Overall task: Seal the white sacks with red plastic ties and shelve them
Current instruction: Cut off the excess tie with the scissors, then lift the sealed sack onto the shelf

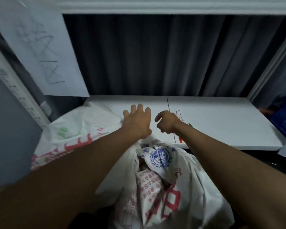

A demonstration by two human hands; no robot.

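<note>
The open white sack [163, 184] stands below the shelf board [221, 123], its mouth unsealed. Red plastic ties [178, 115] lie on the board within reach. The right hand [167, 122] curls loosely, grasping nothing, just beside them, likely to pick one; the left hand [137, 121] hovers with fingers spread. Another sack [76, 129] lies shelved at left.

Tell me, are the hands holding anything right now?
The left hand is spread flat and holds nothing. The right hand is curled over the red ties on the shelf, but whether it pinches one cannot be told.
</note>
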